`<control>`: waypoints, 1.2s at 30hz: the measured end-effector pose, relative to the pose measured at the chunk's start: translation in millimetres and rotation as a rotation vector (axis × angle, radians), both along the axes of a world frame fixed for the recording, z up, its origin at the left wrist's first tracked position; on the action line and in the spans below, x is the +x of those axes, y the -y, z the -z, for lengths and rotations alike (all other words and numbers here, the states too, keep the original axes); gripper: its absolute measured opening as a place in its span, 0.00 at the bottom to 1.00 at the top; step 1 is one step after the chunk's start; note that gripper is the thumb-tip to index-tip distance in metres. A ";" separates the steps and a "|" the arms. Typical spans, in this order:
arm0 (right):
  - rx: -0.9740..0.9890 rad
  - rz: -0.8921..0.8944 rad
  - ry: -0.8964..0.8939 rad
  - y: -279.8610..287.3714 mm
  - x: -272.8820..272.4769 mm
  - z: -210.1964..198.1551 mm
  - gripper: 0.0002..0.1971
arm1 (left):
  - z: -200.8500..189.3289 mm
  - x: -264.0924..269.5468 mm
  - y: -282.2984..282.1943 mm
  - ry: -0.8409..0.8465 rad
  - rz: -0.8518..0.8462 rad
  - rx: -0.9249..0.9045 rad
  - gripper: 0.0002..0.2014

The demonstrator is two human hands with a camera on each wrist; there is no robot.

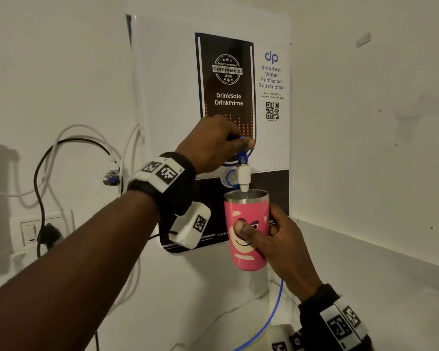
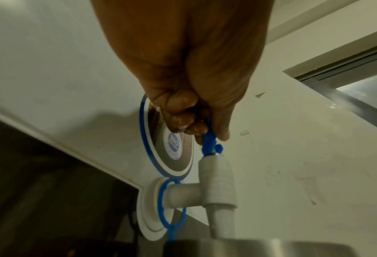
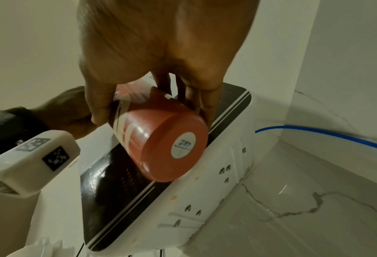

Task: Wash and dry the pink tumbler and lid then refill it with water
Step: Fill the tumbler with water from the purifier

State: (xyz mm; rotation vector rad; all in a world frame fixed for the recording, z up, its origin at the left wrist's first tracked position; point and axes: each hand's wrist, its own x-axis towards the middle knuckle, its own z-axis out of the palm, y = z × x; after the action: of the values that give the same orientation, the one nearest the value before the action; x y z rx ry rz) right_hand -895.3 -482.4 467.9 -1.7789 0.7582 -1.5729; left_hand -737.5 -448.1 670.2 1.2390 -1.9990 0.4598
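The pink tumbler (image 1: 247, 231) with a cartoon face and a steel rim is held upright, lidless, right under the white tap spout (image 1: 243, 177) of the wall-mounted water purifier (image 1: 271, 79). My right hand (image 1: 266, 236) grips the tumbler round its middle; the right wrist view shows its round base (image 3: 172, 147) with a white sticker. My left hand (image 1: 223, 145) pinches the blue tap lever (image 1: 242, 153) between thumb and curled fingers (image 2: 183, 121). The tumbler's steel rim (image 2: 249, 247) sits just below the spout (image 2: 220, 219). No lid is in view.
The purifier hangs in a corner over a white marble counter (image 1: 365, 287). A thin blue tube (image 1: 269, 323) runs down past the tumbler. White hoses and a black cable (image 1: 39, 188) loop at the left above a wall socket (image 1: 41, 229).
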 end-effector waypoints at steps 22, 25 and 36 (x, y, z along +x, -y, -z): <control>-0.003 0.052 -0.027 2.7 2.2 6.2 0.34 | 17.0 -3.8 8.8 -0.198 -0.141 0.033 0.24; -0.004 0.051 -0.027 2.1 3.7 5.8 0.34 | 20.7 -1.9 5.3 -0.223 -0.088 0.036 0.23; 0.002 0.050 -0.023 5.3 5.6 6.9 0.29 | 24.2 -1.7 8.2 -0.224 -0.099 0.039 0.21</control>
State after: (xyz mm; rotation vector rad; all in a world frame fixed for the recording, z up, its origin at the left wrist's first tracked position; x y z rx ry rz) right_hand -889.7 -487.7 460.9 -1.7924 0.8211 -1.5861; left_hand -739.2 -456.3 645.9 1.3556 -1.7716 0.3162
